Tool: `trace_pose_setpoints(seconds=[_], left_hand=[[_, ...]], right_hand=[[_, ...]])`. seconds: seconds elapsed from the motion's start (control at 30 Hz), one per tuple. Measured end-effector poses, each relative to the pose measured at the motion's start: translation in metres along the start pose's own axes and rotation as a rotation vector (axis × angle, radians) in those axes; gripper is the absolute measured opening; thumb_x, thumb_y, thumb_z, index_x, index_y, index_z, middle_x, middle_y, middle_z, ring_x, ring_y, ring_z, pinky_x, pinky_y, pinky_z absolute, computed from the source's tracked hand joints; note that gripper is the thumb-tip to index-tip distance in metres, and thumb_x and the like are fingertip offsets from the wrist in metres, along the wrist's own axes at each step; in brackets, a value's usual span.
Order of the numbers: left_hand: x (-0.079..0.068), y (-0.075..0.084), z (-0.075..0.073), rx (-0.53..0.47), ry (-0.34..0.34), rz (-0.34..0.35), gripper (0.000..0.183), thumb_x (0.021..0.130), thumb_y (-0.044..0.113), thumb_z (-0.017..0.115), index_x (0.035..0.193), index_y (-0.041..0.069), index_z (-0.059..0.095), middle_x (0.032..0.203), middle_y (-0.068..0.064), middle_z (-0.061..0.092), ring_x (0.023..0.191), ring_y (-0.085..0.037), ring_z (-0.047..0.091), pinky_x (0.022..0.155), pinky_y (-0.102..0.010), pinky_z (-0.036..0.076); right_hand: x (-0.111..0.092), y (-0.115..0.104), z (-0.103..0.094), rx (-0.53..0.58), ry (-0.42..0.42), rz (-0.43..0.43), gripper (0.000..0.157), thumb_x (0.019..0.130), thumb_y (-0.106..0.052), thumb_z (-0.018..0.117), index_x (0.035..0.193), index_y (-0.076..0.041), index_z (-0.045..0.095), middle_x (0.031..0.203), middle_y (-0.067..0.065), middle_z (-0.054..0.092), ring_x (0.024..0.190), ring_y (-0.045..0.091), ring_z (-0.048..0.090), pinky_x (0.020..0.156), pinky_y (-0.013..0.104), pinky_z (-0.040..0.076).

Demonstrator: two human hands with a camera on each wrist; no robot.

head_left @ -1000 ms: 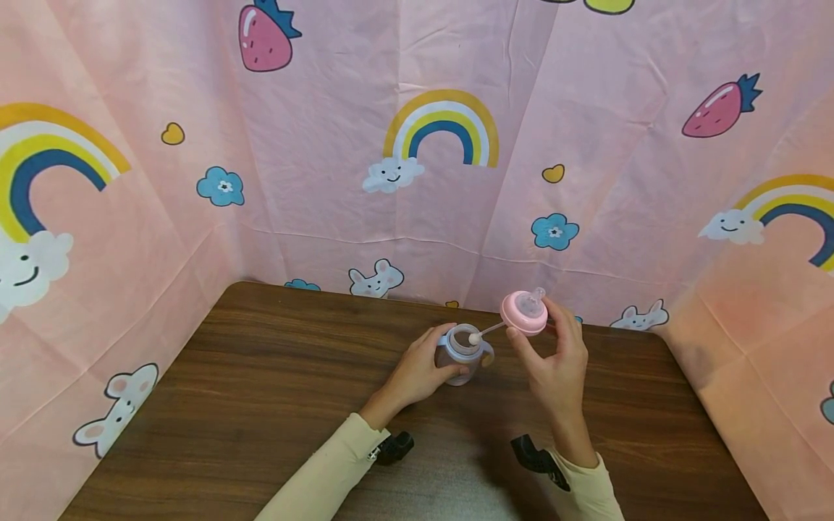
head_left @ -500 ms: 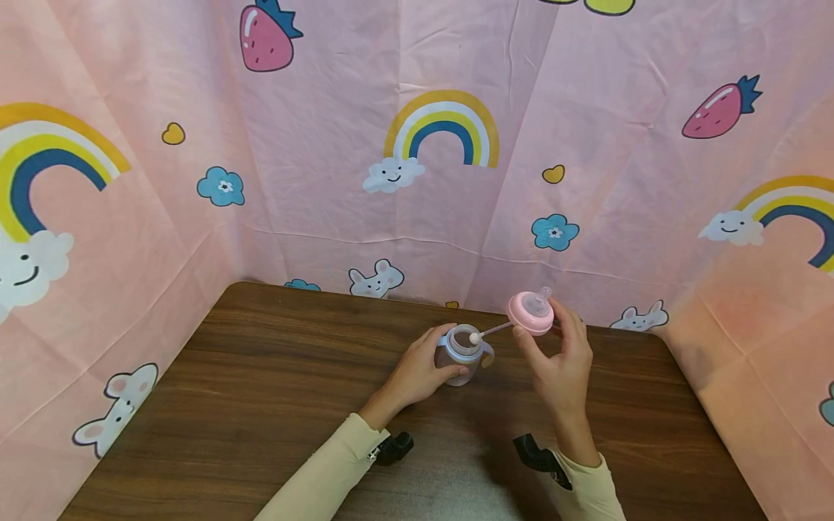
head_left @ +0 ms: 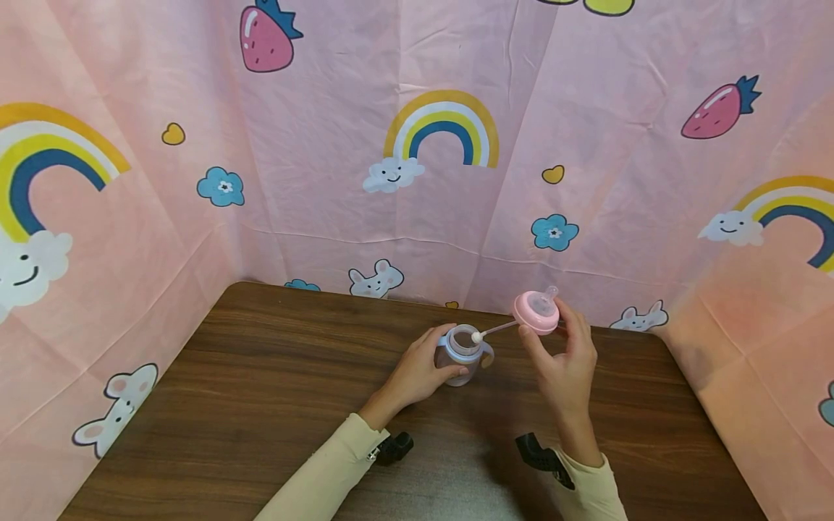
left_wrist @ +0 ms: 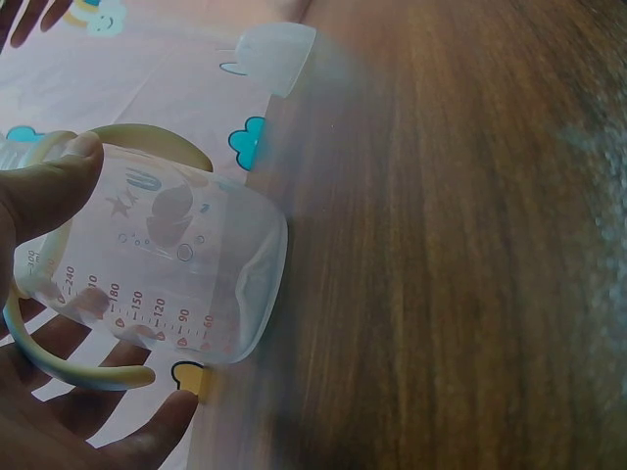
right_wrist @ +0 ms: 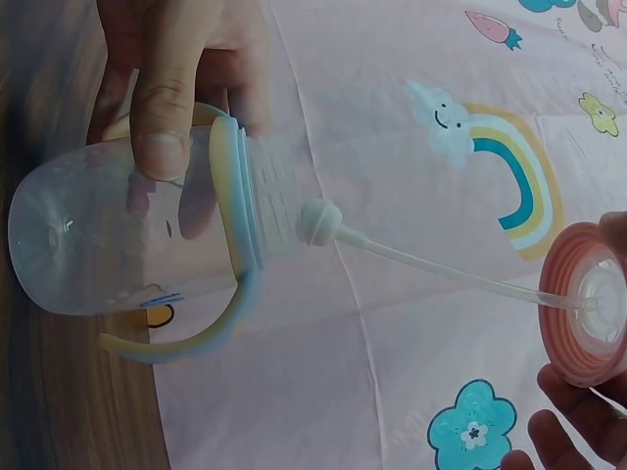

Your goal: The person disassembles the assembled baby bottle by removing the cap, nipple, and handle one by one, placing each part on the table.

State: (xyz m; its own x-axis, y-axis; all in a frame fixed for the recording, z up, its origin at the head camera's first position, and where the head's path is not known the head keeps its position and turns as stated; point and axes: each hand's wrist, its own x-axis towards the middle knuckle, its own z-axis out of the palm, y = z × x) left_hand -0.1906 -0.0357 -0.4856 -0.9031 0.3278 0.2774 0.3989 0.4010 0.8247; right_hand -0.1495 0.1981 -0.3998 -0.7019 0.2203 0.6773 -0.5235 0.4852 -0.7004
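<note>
My left hand (head_left: 420, 367) grips a clear baby bottle (left_wrist: 186, 255) with two curved handles and printed volume marks. The bottle stands upright on the table with its mouth uncovered. To its right, my right hand (head_left: 563, 362) holds a pink bottle collar (head_left: 537, 312) with a clear nipple on top, thumb at the near edge and fingers on the far side. A thin straw (right_wrist: 451, 269) slants from the collar's underside towards the bottle. Its white ball end (right_wrist: 318, 222) is just outside the bottle's threaded neck in the right wrist view, and overlaps the rim in the head view.
A translucent dome-shaped cap (left_wrist: 279, 59) sits on the table beyond the bottle in the left wrist view. The brown wood-grain table (head_left: 293, 405) meets a pink printed cloth (head_left: 313, 181) at the back and sides.
My right hand has shifted slightly to the right with the pink collar, and the ball end has moved slightly with it. My left hand and the bottle have stayed put.
</note>
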Motion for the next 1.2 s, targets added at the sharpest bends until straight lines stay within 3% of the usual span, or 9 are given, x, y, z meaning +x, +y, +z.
trace_pose_setpoints(seconds=[0.3, 1.2], left_hand=[[0.0001, 0.0001, -0.0005, -0.003, -0.002, 0.006, 0.081, 0.094, 0.022, 0.092, 0.16, 0.003, 0.049, 0.15, -0.013, 0.062, 0.141, -0.033, 0.059, 0.118, -0.057, 0.046], [-0.0005, -0.0021, 0.0004, -0.011, -0.005, 0.0, 0.081, 0.094, 0.023, 0.091, 0.161, 0.004, 0.049, 0.15, -0.012, 0.062, 0.141, -0.032, 0.058, 0.118, -0.057, 0.046]], right_hand=[[0.0018, 0.0008, -0.0013, 0.005, 0.005, 0.022, 0.061, 0.089, -0.003, 0.088, 0.146, 0.0, 0.067, 0.134, 0.018, 0.069, 0.12, 0.007, 0.056, 0.102, 0.025, 0.045], [0.001, 0.0016, -0.0037, 0.022, -0.006, 0.031, 0.059, 0.09, -0.002, 0.086, 0.146, 0.0, 0.067, 0.133, 0.017, 0.068, 0.119, 0.009, 0.057, 0.102, 0.025, 0.046]])
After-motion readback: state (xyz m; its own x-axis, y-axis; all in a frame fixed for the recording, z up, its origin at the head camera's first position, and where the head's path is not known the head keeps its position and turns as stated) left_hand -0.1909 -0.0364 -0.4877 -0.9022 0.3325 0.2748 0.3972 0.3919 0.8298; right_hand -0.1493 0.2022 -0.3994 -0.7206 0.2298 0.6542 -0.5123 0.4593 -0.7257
